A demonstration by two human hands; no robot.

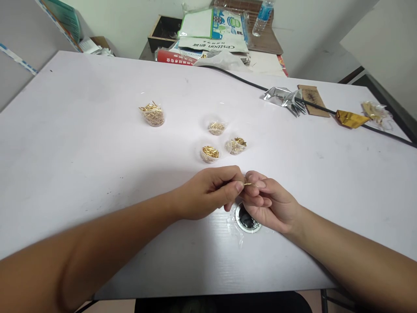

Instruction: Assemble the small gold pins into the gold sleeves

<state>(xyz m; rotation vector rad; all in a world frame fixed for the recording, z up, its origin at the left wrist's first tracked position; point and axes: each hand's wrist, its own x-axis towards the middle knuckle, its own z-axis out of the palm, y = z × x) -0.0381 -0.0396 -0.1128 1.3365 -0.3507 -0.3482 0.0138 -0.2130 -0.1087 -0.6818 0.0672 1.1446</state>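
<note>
A thin gold-coloured metal pin (248,184) spans the gap between my two hands above the table. My left hand (218,191) pinches one end of it between thumb and forefinger. The other end is in the closed thumb and fingertips of my right hand (273,202). Just beyond my hands stand three small clear cups of tiny gold pins: a near-left cup (210,154), a right cup (236,146) and a back cup (216,128). Farther left is a fuller clear cup (153,115) with longer gold pins sticking out over its rim.
Below my hands, a round black table grommet (248,218) is partly covered by my right hand. A black cable (241,78) crosses the back right, past silver foil (284,98), cardboard (313,101) and gold foil (350,118). A water bottle (263,18) and packages lie behind the white table (81,130).
</note>
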